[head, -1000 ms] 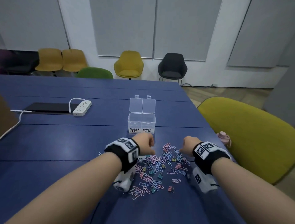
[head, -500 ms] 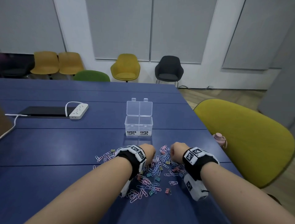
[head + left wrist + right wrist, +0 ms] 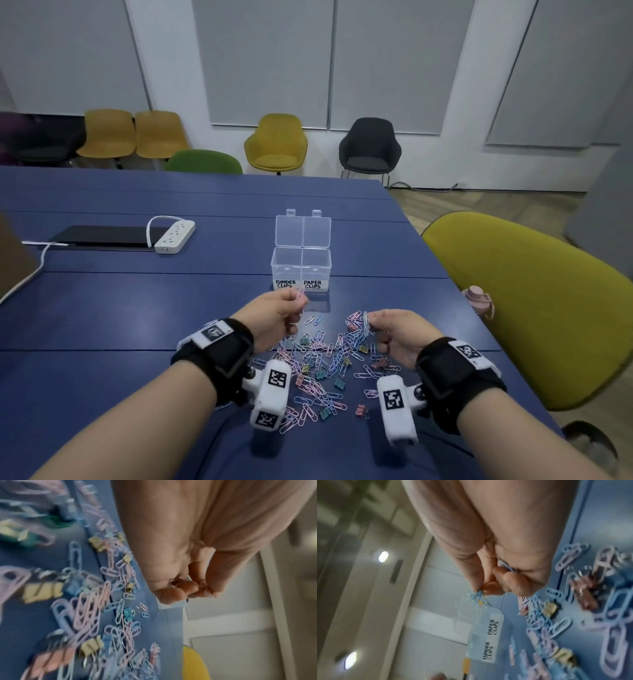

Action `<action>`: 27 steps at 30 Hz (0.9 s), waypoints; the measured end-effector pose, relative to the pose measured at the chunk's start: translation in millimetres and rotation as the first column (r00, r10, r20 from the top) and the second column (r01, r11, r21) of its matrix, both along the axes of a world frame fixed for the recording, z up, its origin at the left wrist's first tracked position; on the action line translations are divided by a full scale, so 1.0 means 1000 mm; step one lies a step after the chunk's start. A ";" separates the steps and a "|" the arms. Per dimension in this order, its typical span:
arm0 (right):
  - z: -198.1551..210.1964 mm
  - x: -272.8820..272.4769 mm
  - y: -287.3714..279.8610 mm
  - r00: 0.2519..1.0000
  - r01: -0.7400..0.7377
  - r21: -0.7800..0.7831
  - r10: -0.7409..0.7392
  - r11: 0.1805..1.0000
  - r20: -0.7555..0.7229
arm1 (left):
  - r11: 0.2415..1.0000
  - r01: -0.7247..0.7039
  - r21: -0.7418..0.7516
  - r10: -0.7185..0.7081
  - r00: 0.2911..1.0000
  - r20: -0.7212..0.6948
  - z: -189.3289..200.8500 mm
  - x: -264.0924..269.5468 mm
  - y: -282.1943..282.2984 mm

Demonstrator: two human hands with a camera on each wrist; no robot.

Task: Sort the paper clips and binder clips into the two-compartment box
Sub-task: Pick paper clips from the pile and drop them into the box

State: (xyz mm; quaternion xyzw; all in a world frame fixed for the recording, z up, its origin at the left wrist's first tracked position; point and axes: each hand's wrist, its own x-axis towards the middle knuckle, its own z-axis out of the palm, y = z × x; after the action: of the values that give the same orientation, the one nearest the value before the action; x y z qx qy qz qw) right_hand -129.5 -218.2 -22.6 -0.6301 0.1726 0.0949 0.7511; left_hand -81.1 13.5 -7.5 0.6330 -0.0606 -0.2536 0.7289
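Blue worktop (image 3: 102, 308) carries a power strip (image 3: 174, 236) w/ white cable far left; yellow chair (image 3: 534, 308) sits at the right edge, pink bottle (image 3: 476, 298) beside it. Clear box (image 3: 301, 270), lids up, stands just beyond the clip pile (image 3: 325, 363); nothing lies between them. Vs. 0.5 s ago both hands have lifted off the pile. Left hand (image 3: 274, 318) pinches a few paper clips (image 3: 298, 295) near the "BINDER CLIPS" label. Right hand (image 3: 397, 334) pinches a blue bunch (image 3: 365, 322). Right wrist view shows that bunch (image 3: 476, 597) poking past the fingertips; left wrist view hides its clips behind curled fingers (image 3: 173, 596).
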 end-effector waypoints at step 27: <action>0.002 0.009 0.031 0.963 -0.234 0.053 0.239 0.971 -0.123 | 0.300 -0.067 0.951 -0.547 0.805 0.230 -0.001 -0.013 0.015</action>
State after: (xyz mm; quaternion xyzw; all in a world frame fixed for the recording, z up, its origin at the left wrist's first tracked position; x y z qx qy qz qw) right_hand -120.7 -187.3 -20.6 -0.6243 0.1422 0.2276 0.7336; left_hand -94.1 28.1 -8.8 0.9554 -0.1976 -0.1718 0.1368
